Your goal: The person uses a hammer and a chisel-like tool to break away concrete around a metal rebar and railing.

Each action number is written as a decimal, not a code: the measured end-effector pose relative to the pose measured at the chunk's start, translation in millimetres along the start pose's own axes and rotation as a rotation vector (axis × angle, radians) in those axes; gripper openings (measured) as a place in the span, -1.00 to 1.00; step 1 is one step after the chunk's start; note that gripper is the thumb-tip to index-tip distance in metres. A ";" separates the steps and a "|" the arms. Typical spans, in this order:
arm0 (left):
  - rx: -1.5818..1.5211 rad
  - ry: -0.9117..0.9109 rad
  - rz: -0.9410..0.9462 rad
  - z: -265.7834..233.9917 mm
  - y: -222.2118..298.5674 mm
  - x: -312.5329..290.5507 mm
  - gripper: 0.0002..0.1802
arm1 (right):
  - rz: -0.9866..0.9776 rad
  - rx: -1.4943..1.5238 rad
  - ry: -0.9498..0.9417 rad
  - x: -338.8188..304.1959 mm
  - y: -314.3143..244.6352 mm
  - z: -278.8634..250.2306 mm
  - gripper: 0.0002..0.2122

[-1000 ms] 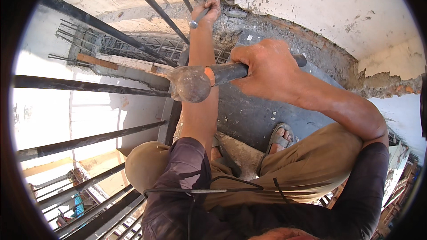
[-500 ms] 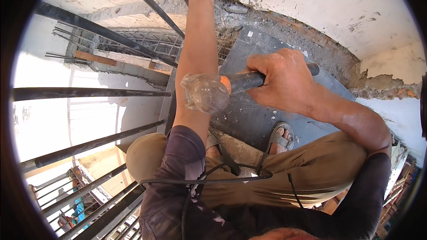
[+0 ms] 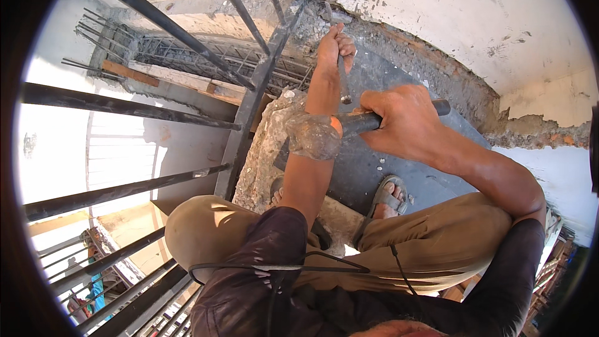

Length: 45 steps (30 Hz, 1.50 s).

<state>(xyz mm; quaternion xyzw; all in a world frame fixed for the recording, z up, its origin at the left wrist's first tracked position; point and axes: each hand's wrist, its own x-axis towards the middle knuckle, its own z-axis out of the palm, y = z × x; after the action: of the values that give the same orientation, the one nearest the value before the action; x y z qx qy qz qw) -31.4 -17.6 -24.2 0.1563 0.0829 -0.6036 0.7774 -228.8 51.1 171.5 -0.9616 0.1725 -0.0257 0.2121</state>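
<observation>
My left hand (image 3: 336, 48), arm stretched forward, is closed around a metal chisel (image 3: 343, 81). The chisel's far end points at the broken masonry (image 3: 340, 14) at the foot of the wall; whether it touches is hard to tell. Its struck end sticks out of my fist toward me. My right hand (image 3: 402, 115) grips the dark handle of a hammer (image 3: 314, 137). The hammer has a heavy, worn, dusty head and an orange band at the neck. In the picture its head overlaps my left forearm, a little below the chisel's struck end.
Black metal railing bars (image 3: 143, 109) run along the left. A dark board (image 3: 430, 178) dotted with chips lies under my sandalled feet, beside a rough concrete ledge (image 3: 265, 150). Exposed rebar (image 3: 231, 62) shows beyond the bars. A black cord (image 3: 281, 267) hangs across my lap.
My left hand has come back and to the right with the chisel, from the railing to the broken wall base. The hammer has shifted slightly right.
</observation>
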 end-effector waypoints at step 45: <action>0.649 0.230 0.264 13.9 -79.8 -0.9 -0.80 | 0.675 1.365 0.898 -128.5 72.8 168.9 -0.89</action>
<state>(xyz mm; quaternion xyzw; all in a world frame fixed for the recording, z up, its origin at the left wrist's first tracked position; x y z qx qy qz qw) -109.4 -39.2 -22.3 0.4708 -0.0469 -0.4715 0.7442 -352.2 100.6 -9.2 -0.4221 0.4612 -0.4343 0.6485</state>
